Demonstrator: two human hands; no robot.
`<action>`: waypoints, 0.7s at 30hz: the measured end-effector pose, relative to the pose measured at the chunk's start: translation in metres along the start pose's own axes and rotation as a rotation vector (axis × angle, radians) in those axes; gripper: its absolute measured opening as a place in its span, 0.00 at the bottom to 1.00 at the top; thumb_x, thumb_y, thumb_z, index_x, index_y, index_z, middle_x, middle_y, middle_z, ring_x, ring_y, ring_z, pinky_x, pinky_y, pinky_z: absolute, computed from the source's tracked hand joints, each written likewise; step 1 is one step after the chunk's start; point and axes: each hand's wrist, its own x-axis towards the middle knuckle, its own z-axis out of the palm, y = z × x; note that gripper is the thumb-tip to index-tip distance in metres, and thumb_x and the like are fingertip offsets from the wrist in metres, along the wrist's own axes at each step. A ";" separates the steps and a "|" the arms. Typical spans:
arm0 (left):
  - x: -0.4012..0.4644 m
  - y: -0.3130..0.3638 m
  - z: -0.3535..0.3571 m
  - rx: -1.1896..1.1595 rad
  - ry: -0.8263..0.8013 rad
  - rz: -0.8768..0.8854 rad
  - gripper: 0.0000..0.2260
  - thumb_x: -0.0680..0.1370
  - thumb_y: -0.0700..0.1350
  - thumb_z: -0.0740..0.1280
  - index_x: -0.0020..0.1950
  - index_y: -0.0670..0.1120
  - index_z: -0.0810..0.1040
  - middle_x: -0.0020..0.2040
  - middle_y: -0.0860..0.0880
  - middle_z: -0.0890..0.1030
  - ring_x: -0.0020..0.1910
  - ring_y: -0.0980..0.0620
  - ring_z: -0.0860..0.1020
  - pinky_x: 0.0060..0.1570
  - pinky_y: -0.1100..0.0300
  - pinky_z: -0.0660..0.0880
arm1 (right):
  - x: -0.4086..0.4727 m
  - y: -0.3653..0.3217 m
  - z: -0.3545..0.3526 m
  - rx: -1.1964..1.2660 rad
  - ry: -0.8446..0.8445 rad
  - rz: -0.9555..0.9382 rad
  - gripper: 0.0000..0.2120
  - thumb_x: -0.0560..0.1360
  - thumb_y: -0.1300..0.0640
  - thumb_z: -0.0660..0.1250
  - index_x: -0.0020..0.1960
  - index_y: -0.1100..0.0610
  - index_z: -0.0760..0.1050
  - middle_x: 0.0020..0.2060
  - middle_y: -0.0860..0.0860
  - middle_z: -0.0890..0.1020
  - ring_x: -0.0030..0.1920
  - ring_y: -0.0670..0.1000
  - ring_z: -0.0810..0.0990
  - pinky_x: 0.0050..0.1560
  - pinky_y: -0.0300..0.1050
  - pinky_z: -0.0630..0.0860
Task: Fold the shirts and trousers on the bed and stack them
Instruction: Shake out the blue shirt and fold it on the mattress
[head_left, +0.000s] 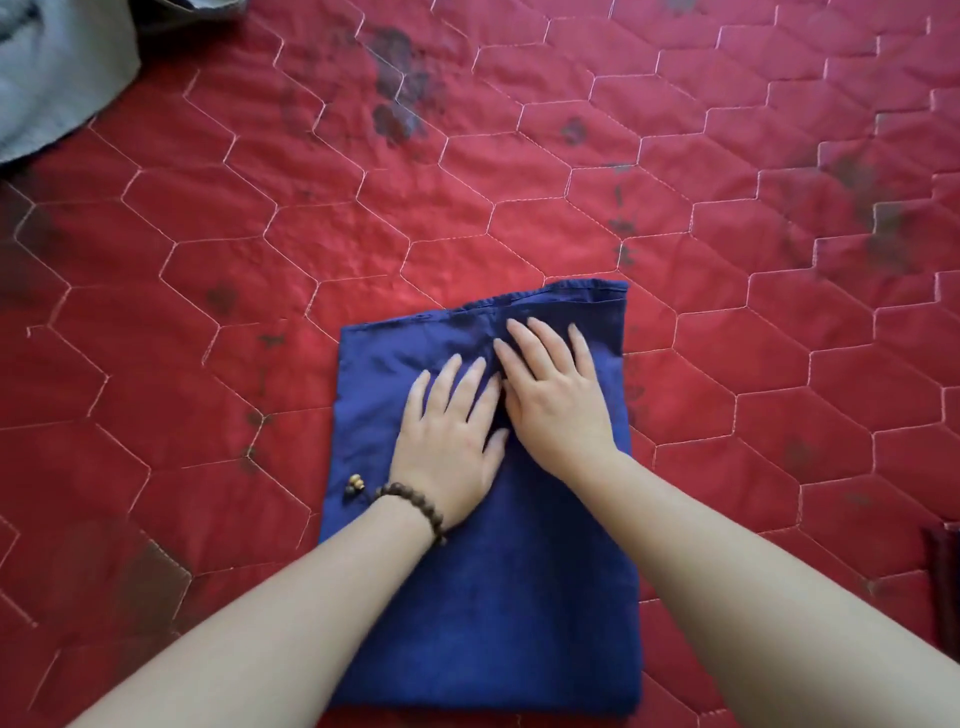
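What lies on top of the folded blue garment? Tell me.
Both hands, left hand and right hand, press flat on the blue garment. Fabric beneath them is hidden.

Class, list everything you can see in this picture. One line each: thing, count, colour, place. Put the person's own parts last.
Folded garment: one, dark blue, lying flat on the bedspread at lower centre, under both hands.
Quilted bedspread: one, red with pale hexagon stitching and dark blotches, filling the view.
Grey fabric: one heap, pale blue-grey, top left corner; what kind of garment it is cannot be told.
Dark object: one, dark reddish-brown, at the right edge, cut off by the frame.
Bead bracelet: one, brown beads, on the left wrist.
Left hand: one, fingers straight, pressing flat on the garment.
Right hand: one, fingers straight, pressing flat on the garment beside the left hand.
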 end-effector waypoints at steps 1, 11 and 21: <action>-0.001 -0.002 0.007 0.042 -0.048 -0.021 0.26 0.79 0.57 0.50 0.74 0.48 0.67 0.75 0.47 0.65 0.75 0.43 0.61 0.72 0.40 0.57 | 0.001 0.002 0.004 -0.014 -0.059 0.000 0.20 0.77 0.57 0.65 0.68 0.58 0.73 0.68 0.55 0.73 0.69 0.58 0.71 0.71 0.65 0.59; -0.008 -0.020 0.015 0.056 -0.084 -0.238 0.30 0.78 0.64 0.46 0.79 0.56 0.47 0.80 0.49 0.46 0.78 0.45 0.43 0.73 0.37 0.43 | 0.004 0.030 -0.002 0.076 -0.306 0.311 0.25 0.81 0.40 0.46 0.77 0.37 0.45 0.78 0.44 0.41 0.77 0.50 0.38 0.74 0.64 0.38; -0.078 -0.007 0.011 0.105 -0.122 0.019 0.29 0.78 0.56 0.50 0.76 0.44 0.62 0.77 0.44 0.61 0.76 0.43 0.58 0.72 0.41 0.57 | -0.100 -0.061 0.002 0.046 -0.167 0.121 0.25 0.79 0.53 0.62 0.74 0.55 0.65 0.75 0.55 0.63 0.76 0.56 0.59 0.72 0.69 0.52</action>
